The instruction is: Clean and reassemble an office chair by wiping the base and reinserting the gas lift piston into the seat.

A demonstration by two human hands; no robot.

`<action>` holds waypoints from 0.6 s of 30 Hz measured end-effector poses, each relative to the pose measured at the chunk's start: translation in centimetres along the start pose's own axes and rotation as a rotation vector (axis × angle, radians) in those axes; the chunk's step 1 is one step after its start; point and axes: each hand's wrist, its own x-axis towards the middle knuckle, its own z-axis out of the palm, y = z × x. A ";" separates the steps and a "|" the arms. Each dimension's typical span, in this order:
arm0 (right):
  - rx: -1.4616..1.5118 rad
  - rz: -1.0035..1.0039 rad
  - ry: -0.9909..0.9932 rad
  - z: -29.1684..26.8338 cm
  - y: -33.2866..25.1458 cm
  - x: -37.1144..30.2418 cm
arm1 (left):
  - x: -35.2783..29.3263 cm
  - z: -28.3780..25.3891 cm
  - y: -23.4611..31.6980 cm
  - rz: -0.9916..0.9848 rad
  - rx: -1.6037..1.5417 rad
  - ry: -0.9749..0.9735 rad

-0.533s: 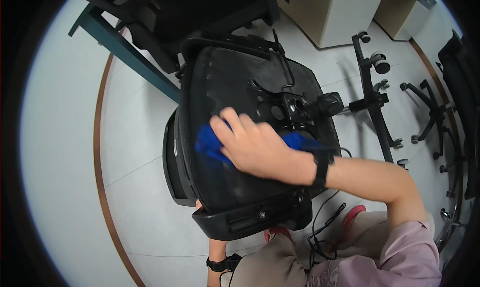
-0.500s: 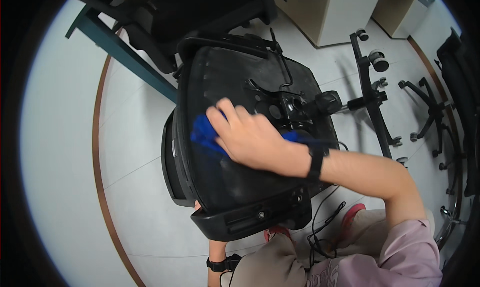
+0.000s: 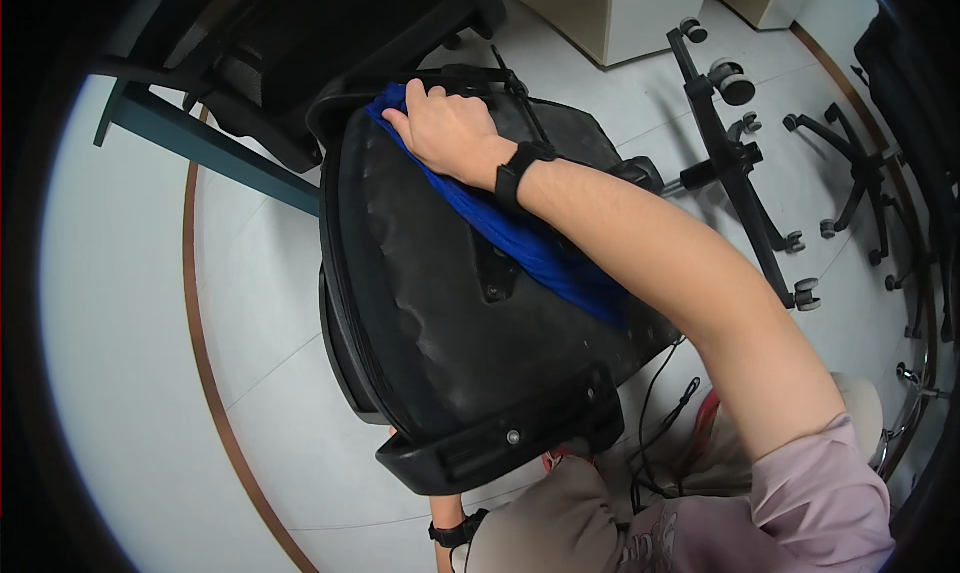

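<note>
Pale tiled floor with a curved brown inlay line, chair parts scattered over it. Landmark: the upturned black chair seat [image 3: 450, 303], underside facing up, propped against the person's knees.

Right hand [image 3: 445, 128] lies palm-down at the far edge of the seat, fingers curled over a blue cloth [image 3: 530, 243] and pinning it to the plastic. A black wristband [image 3: 515, 173] sits just behind that hand. The cloth trails from under the hand back along the seat's right half, under the forearm.

Left hand [image 3: 445, 513] is mostly hidden below the near edge of the seat; only the wrist with a dark band shows. Can't tell whether it grips.

Handling, my read:
- Cloth: soft, light and limp, so it bunches and slides. Hold it with a flat palm plus curled fingers, as now.
- Seat: rigid moulded shell, bulky and probably fairly heavy, with smooth plastic that may slip. Best held by the thick near rim or the side edges, clear of the mechanism and cables on the right.

Right of the seat: a black star base with castors [image 3: 740, 143]; more bases beyond. Beyond the seat's far-left corner: a teal metal beam [image 3: 200, 148].

Versus half a second back: the right hand has moved from the seat's middle to its far edge, dragging the cloth out long; the view has shifted too.
</note>
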 end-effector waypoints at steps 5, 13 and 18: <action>-0.057 0.107 -0.001 -0.6 -0.4 -0.4 | -0.6 -0.4 -0.7 -0.008 0.059 -0.059; 0.164 -0.095 -0.132 -6.2 -4.3 -13.5 | -1.0 -1.3 -0.9 -0.012 0.090 -0.056; 0.224 -0.236 -0.074 -8.4 -4.6 -20.2 | 0.5 -1.1 0.4 0.028 0.052 -0.014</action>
